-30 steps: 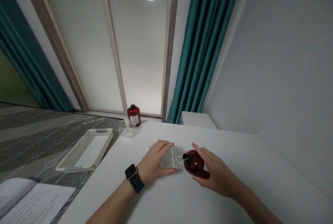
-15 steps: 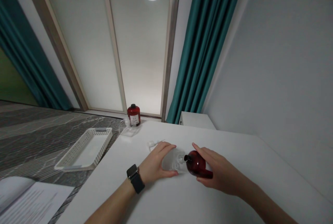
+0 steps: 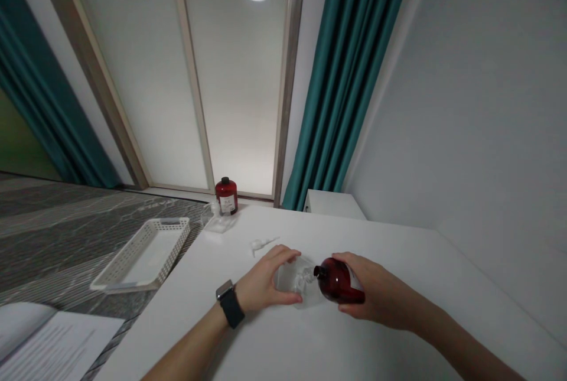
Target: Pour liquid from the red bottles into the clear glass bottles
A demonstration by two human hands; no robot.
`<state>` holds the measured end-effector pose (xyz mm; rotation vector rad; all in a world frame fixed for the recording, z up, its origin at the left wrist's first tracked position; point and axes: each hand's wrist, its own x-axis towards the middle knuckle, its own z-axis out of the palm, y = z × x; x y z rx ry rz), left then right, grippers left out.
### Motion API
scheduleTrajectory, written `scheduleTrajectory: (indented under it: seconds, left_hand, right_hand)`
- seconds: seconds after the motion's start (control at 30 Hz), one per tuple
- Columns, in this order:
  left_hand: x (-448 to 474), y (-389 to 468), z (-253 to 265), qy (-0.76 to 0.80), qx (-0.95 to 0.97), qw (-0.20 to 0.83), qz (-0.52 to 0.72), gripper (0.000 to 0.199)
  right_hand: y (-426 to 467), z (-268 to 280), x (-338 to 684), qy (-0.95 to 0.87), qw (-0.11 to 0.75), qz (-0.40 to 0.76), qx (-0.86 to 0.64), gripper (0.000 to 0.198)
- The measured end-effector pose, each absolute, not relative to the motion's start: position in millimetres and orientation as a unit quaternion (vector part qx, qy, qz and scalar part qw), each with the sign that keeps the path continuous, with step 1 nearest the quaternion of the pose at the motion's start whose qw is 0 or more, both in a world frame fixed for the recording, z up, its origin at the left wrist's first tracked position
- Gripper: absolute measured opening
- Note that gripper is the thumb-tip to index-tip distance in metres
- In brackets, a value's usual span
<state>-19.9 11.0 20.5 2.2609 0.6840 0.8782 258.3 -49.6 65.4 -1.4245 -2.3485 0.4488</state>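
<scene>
My left hand (image 3: 272,280), with a dark watch on its wrist, is wrapped round a clear, empty-looking bottle (image 3: 295,277) low over the white table. In my right hand (image 3: 370,289) is a dark red bottle (image 3: 336,280) with a pale label, tipped on its side. Its uncapped black neck points left and sits right by the mouth of the clear bottle. Whether liquid flows between them I cannot tell. Behind my left hand a white pump head (image 3: 263,244) with its thin tube lies on the table.
At the table's far left corner stands a second red bottle (image 3: 227,196) with a black cap, beside a clear bottle with a pump (image 3: 217,218). Left of the white table (image 3: 199,310) are a white basket (image 3: 146,257) and an open book (image 3: 66,339).
The red bottle has been tilted and turned slightly in my right hand, so more of its label shows. My right fingers have closed further round it. My left hand stays nearly still.
</scene>
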Motion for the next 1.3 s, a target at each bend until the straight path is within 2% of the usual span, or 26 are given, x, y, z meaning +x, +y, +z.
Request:
scheduleTrajectory:
  seconds: [0.53,0.77,1.3]
  left_hand:
    - [-17.5,7.1,20.3,0.258,0.854,0.316,0.322,0.070]
    - [-15.4,6.8,20.5,0.267,0.836,0.360,0.317,0.069]
    - [-13.6,6.3,17.5,0.240,0.817,0.404,0.334,0.072]
  right_hand:
    - [-51.4,83.7,259.2,-0.848,0.161,0.158,-0.480,0.065]
    - [-49.7,91.9,258.5,-0.852,0.094,0.152,-0.492,0.068]
    - [-49.7,112.4,253.1,-0.864,0.049,0.137,-0.482,0.059]
